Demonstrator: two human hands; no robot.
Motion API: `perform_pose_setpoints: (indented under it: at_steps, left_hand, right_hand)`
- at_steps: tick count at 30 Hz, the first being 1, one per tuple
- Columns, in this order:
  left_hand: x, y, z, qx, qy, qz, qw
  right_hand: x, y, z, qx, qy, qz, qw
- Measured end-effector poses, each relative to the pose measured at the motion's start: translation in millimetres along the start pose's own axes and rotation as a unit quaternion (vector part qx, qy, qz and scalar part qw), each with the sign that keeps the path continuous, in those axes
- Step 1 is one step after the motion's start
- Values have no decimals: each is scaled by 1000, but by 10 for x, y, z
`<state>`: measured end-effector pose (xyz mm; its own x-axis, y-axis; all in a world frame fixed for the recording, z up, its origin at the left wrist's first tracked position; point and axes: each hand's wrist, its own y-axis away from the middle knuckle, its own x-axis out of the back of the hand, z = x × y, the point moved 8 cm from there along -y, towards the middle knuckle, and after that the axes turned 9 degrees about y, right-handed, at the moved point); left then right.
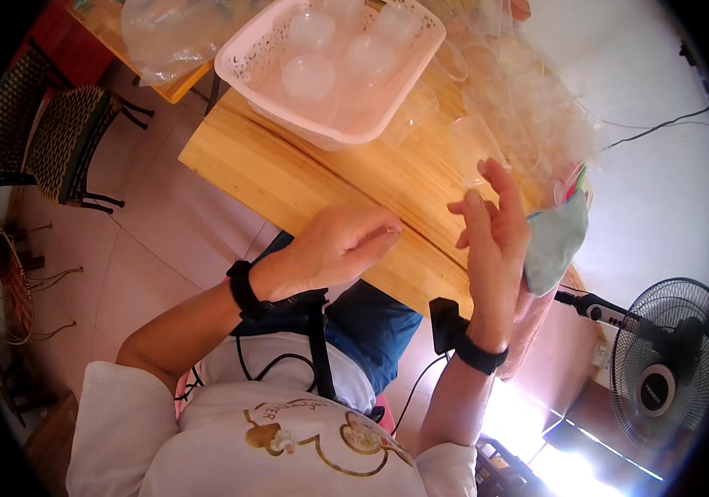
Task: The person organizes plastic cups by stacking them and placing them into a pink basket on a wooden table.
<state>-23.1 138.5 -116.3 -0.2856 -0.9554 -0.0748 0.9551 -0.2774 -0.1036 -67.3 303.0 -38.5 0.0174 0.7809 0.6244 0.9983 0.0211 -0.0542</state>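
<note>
My left hand (335, 245) is above the near edge of the wooden table (255, 161), its fingers curled together and no object visible in them. To its right, my right hand (494, 223) is raised with fingers apart and bent. Just beyond its fingertips is a clear plastic cup (477, 146); whether they touch is unclear. A pink plastic basket (354, 133) at the table's far side holds several translucent cups (308, 77). Right of the basket lies a heap of clear plastic bags and cups (516, 105), partly blurred.
A pale green cloth (556, 248) hangs at the table's right edge, by a pink cloth (525, 329). A standing fan (658, 373) is at the right. Woven chairs (69, 143) stand left. A clear plastic bag (168, 37) lies on another table. Part of another hand (520, 9) shows at the top.
</note>
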Motion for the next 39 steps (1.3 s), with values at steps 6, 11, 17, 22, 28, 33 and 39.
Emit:
perform_pose_setpoints:
  at_steps: [6,11,17,22,28,33,39]
  left_hand:
    - [-18,-17,-90,61,32,-12,998]
    - [-18,-27,-20,61,36,-18,997]
    - [-24,-27,30,106,-25,-54,993]
    - [-17,6,18,35,-22,-19,999]
    - [26,129,364,-55,-130,-31,990]
    - [331,351,798,-83,-180,-25,980]
    - [1220,412,1424,-72,-302,104,945]
  right_hand:
    - [235,331,104,-34,-144,55,988]
    - [132,481,256,-72,-212,20,974]
    - [-26,533,338,-61,-229,-4,971]
    - [0,554,339,-68,-225,25,972]
    - [100,544,540,-67,-216,60,972]
    - [-31,523,729,-85,-197,45,976]
    - [-149,508,848,-108,-177,35,978]
